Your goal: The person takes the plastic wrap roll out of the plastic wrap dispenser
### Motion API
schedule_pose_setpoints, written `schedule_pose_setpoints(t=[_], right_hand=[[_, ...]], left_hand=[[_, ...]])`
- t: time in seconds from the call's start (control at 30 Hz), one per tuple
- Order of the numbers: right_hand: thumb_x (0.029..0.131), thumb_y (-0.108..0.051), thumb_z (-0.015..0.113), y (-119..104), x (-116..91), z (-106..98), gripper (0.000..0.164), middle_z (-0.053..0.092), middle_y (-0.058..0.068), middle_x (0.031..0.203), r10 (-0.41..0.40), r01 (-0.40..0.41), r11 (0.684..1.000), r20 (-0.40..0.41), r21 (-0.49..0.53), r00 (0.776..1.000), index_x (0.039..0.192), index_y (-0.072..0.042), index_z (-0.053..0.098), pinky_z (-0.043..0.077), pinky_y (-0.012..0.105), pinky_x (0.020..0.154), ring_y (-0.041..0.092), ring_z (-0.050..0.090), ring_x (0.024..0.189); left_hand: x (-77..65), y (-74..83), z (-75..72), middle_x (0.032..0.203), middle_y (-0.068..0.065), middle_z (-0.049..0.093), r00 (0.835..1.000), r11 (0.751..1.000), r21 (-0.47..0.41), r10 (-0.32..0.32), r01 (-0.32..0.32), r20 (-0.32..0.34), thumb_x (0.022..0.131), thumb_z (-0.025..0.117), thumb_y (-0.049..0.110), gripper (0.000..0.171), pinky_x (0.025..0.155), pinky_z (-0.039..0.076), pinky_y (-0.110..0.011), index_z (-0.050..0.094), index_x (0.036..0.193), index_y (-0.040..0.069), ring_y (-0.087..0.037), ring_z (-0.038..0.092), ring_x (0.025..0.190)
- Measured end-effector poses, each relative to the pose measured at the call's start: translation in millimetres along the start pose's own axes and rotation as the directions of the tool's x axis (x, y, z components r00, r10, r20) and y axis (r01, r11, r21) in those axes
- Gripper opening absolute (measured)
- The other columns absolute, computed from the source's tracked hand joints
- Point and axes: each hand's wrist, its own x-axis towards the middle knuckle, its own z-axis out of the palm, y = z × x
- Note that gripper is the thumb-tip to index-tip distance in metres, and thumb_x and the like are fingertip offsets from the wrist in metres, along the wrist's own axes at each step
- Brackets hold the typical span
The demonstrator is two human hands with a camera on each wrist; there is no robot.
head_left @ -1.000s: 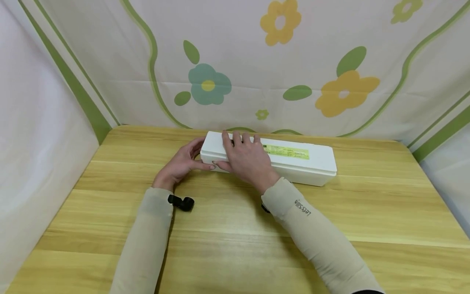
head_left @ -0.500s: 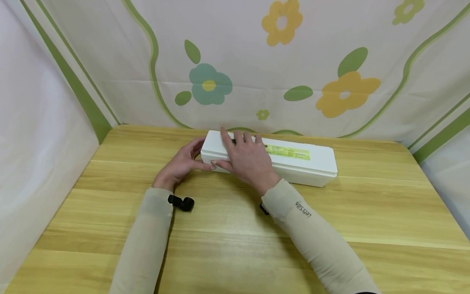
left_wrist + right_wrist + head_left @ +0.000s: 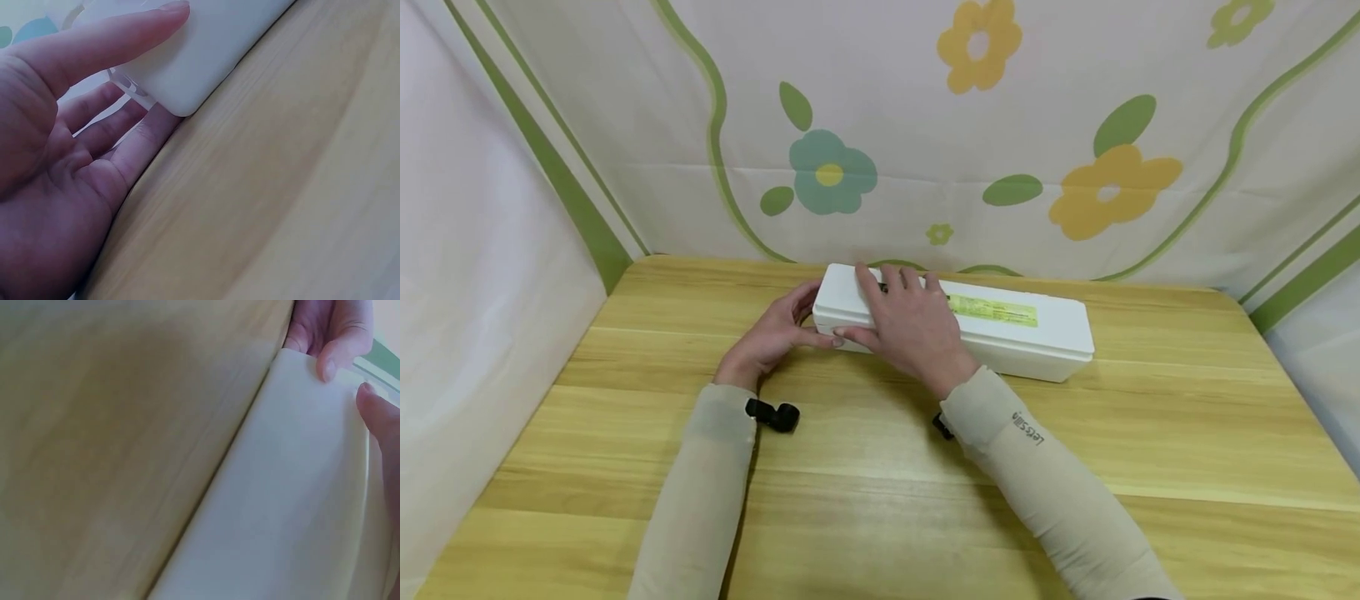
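Observation:
A long white lidded box (image 3: pixel 1030 362) lies near the back edge of the table, a yellow-green label (image 3: pixel 1000 311) on its lid (image 3: pixel 1063 325). My left hand (image 3: pixel 772 335) holds the box's left end, thumb against the front wall and fingers around the end, as the left wrist view shows. My right hand (image 3: pixel 917 329) grips across the lid from above; its fingers reach over the top and its thumb (image 3: pixel 375 409) sits at the front lid edge. A small dark patch on the lid is partly hidden under the right hand's fingers. The lid sits on the box.
The wooden table (image 3: pixel 865 508) spreads toward me and to both sides. A white curtain (image 3: pixel 910 133) with flower prints hangs right behind its back edge, and more white cloth (image 3: pixel 482 275) stands at the left. A black wrist camera (image 3: pixel 778 417) sticks out from the left sleeve.

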Motion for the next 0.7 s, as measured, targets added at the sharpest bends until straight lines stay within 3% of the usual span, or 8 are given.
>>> schedule_pose_setpoints(t=[0.17,0.43,0.7], right_hand=[[0.097,-0.081,0.054,1.2,-0.1,-2.3,0.086,0.066,0.016,0.136,-0.002,0.002,1.0,-0.047,0.011,0.999,0.15,-0.013,0.049,0.059,0.057,0.103,0.039,0.067,0.123],[0.096,-0.082,0.056,1.7,-0.8,-0.8,0.086,0.068,0.016,0.135,-0.005,0.007,1.0,-0.061,0.021,0.998,0.145,-0.012,0.051,0.06,0.056,0.101,0.039,0.068,0.121],[0.085,-0.081,0.072,4.7,-3.1,-2.0,0.086,0.072,0.01,0.131,0.023,-0.011,0.995,-0.121,0.101,0.992,0.133,-0.011,0.058,0.061,0.049,0.098,0.034,0.07,0.116]], left_hand=[[-0.1,-0.7,0.2,0.168,0.001,0.045,1.0,1.0,0.0,0.009,-0.009,0.007,0.084,0.089,-0.001,0.093,0.122,0.046,-0.049,0.045,0.163,0.022,-0.023,0.036,0.159],[-0.8,0.9,0.8,0.169,0.002,0.044,1.0,1.0,0.001,0.006,-0.006,0.011,0.084,0.089,-0.002,0.095,0.123,0.045,-0.046,0.044,0.164,0.022,-0.021,0.033,0.161],[-0.8,-0.4,0.9,0.169,0.0,0.044,1.0,1.0,-0.01,0.018,-0.018,0.01,0.084,0.089,-0.004,0.095,0.123,0.045,-0.049,0.045,0.164,0.02,-0.022,0.033,0.161]])
